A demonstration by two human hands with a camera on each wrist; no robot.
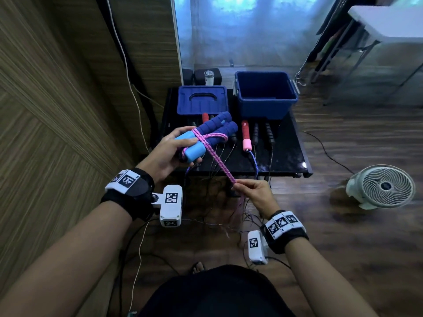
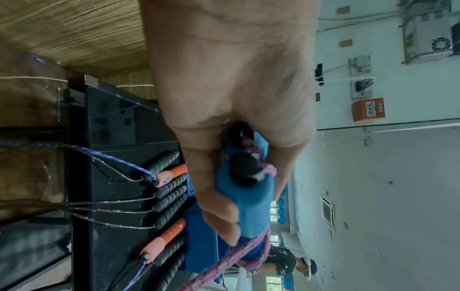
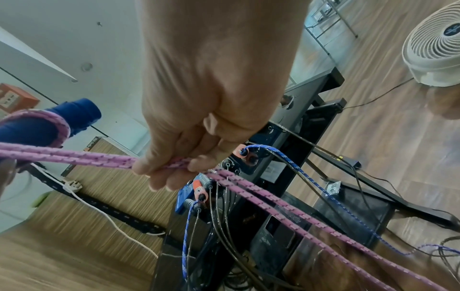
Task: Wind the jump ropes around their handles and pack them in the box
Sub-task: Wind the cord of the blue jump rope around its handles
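The left hand [image 1: 168, 154] is gripping the paired blue handles [image 1: 212, 131], fingers curled around their light-blue ends, while the right hand [image 1: 254, 194] is pinching the pink rope [image 1: 219, 163] taut at its 11 o'clock. Several turns are circling the handles. The open blue box [image 1: 266, 97] is sitting on the counter [image 1: 288, 152] at 12 o'clock, its lid [image 1: 202, 102] lying beside it.

The word "FIRE" stands in white on the orange fire alarm box [image 2: 368, 109] mounted on the far wall; its other print is too small to read.
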